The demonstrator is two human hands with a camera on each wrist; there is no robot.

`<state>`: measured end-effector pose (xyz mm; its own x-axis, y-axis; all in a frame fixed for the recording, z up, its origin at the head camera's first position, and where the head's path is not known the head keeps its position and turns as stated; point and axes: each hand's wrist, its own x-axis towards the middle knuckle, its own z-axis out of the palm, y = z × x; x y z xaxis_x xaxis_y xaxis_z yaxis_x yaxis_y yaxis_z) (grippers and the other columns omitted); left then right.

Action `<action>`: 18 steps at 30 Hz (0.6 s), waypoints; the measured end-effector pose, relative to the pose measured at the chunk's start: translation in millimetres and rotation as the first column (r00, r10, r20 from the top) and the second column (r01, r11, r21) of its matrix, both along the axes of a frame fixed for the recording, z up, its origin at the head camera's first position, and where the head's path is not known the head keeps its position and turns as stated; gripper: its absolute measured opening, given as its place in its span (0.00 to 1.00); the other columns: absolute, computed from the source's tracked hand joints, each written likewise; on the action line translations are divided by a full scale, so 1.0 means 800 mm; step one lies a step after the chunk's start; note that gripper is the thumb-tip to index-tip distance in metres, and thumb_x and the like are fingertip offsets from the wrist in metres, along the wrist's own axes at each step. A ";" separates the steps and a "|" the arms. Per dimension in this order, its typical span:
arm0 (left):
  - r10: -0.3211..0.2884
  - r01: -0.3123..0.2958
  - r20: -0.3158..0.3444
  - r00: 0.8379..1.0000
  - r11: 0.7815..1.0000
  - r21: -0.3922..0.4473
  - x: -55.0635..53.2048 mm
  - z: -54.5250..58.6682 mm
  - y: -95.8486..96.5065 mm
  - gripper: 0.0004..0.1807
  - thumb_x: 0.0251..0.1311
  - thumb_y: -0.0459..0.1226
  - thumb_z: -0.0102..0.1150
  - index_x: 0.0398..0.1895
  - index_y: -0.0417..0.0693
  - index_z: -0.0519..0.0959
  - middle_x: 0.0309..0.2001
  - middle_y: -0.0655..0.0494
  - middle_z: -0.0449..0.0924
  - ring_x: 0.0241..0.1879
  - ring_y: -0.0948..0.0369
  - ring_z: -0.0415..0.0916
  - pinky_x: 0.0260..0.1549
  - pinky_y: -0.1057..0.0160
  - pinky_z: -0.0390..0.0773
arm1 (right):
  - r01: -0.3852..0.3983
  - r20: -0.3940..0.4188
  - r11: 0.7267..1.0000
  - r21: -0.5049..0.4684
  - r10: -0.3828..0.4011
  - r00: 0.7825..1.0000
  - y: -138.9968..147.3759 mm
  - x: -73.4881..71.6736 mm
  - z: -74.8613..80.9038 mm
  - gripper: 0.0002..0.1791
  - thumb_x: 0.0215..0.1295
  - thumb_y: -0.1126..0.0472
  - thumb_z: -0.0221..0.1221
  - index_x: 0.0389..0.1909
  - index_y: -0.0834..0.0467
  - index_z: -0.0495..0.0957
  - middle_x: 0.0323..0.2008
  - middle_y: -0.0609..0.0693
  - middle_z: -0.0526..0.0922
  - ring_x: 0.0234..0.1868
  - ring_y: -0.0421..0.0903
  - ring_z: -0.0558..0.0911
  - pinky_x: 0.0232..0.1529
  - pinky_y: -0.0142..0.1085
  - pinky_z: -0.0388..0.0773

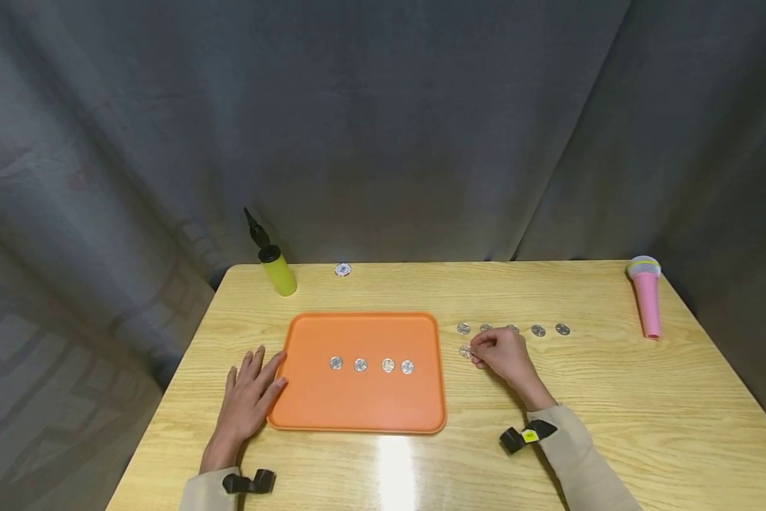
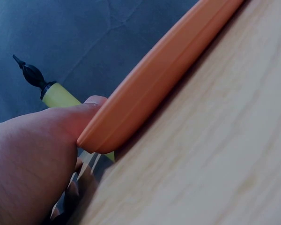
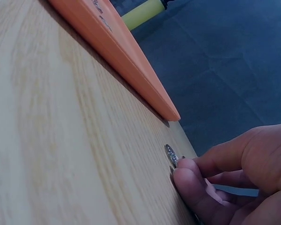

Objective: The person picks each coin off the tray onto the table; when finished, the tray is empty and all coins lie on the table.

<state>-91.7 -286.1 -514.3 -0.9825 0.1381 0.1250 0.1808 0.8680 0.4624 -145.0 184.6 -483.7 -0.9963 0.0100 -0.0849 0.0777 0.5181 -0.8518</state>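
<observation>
Between thumb and fingertips my right hand (image 1: pixel 505 355) pinches a silver coin (image 3: pixel 171 155), tilted up at the table surface to the right of the orange tray (image 1: pixel 357 419). Just behind this hand runs a row of several silver coins, among them a left one (image 1: pixel 463 328) and a far right one (image 1: pixel 562 329); the hand overlaps part of the row. Several more coins, such as this one (image 1: pixel 336 363), lie in a line inside the tray. My left hand (image 1: pixel 247 401) rests at the tray's left edge, fingers spread and straight, its thumb against the rim (image 2: pixel 126 103).
At the back left stands a yellow-green hand pump (image 1: pixel 279 273) with a black nozzle. A white patterned poker chip (image 1: pixel 343 270) lies near the table's back edge. A pink toy microphone (image 1: pixel 647 301) is at the far right. Grey curtain (image 1: pixel 383 142) hangs behind the table.
</observation>
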 end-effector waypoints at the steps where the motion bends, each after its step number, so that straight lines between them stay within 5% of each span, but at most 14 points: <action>1: 0.000 0.000 -0.001 1.000 1.000 -0.001 0.000 0.000 0.000 0.28 0.73 0.48 0.50 0.74 0.55 0.67 0.77 0.33 0.55 0.77 0.31 0.45 0.68 0.25 0.42 | -0.004 0.001 1.000 0.003 0.004 1.000 0.000 0.000 0.000 0.06 0.62 0.73 0.60 0.34 0.72 0.84 0.24 0.60 0.87 0.20 0.40 0.84 0.23 0.29 0.82; 18: 0.001 -0.001 0.000 1.000 1.000 0.000 0.000 0.001 0.000 0.28 0.74 0.48 0.49 0.74 0.55 0.67 0.77 0.33 0.54 0.77 0.31 0.45 0.68 0.25 0.41 | -0.035 -0.032 0.999 -0.013 0.035 0.999 -0.003 0.006 0.031 0.08 0.63 0.71 0.61 0.40 0.71 0.83 0.30 0.63 0.87 0.25 0.43 0.86 0.25 0.31 0.84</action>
